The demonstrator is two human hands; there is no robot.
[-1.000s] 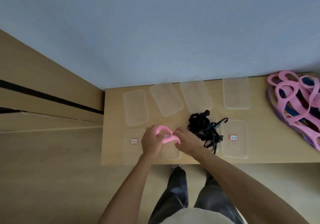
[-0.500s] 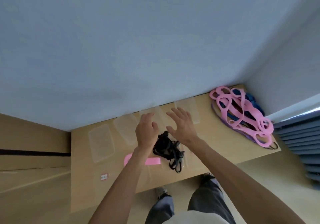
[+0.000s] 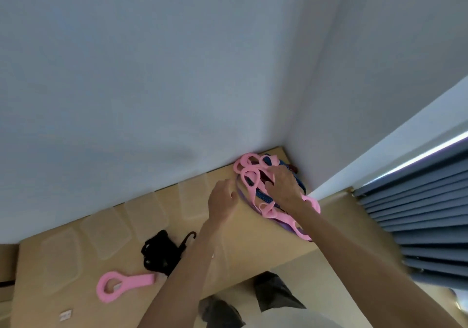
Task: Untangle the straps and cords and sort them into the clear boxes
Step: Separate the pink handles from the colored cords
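A: Item one, tangled pile of pink, blue and purple straps (image 3: 255,185): location?
B: Far right corner of the table (image 3: 243,234). Right hand (image 3: 283,184) lay on it, fingers curled into the loops; left hand (image 3: 222,198) hovered just beside, loosely curled, holding nothing.
A: Sorted stock?
B: One pink strap (image 3: 121,286) near the front edge; black cords (image 3: 159,251) partly hidden by the left forearm.
A: Labels?
B: One white tag (image 3: 66,315), writing unreadable. Clear boxes (image 3: 60,264) faint, hard to outline.

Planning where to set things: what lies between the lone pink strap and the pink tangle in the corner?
In the head view, the black cord bundle, then the left forearm, between the pink strap and tangle.
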